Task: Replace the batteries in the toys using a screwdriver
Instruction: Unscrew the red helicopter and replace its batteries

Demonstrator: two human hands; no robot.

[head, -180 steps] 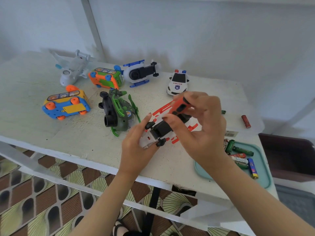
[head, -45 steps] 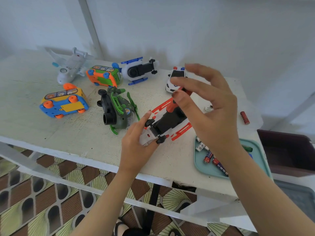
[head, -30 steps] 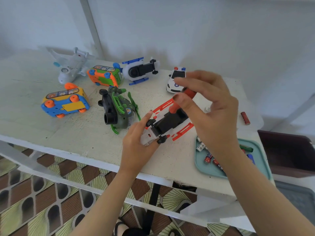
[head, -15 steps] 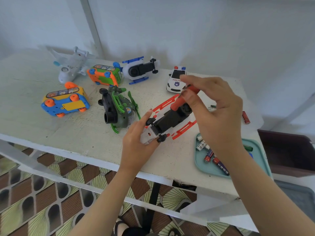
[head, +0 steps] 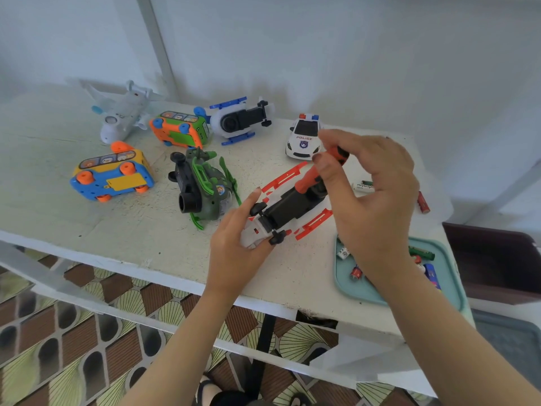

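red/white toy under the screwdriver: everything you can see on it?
The toy looks plastic: white body, black underside panel, red skid-like rails along both sides, small black wheels. It lies belly up and diagonal on the table, near the front edge. The left hand grips its near white end. The screwdriver, pinched by the right hand, stands tilted on the panel's far end.

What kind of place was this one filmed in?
Probably a home work corner: a worn white table against a plain wall, patterned floor tiles beneath, toy vehicles and a teal tray of loose batteries.
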